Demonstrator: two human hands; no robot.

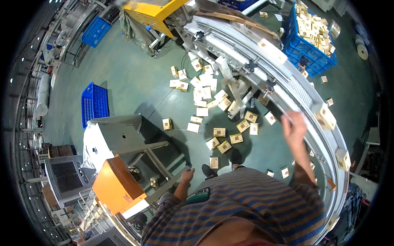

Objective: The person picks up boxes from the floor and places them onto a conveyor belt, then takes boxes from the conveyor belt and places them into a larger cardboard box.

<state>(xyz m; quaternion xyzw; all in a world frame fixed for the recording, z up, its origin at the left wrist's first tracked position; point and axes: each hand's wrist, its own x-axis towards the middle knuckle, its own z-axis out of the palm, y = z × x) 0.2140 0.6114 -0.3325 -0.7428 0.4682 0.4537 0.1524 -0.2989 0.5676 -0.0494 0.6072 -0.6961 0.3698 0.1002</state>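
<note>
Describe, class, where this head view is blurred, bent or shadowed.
Head view: the right hand is smeared by motion blur above the curved conveyor; the left hand looks sharper; the fisheye bends the conveyor and darkens the rim; soft shadows fall on the green floor beside the scattered small boxes.

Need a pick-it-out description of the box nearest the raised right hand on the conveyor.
Start at the curved metal conveyor that sweeps down the right side of the view. The right hand is raised over its inner rail; just to its right a small tan carton rides on the belt. Unlike the many similar cartons scattered on the green floor, it sits on the conveyor, the closest one to the hand.
</note>
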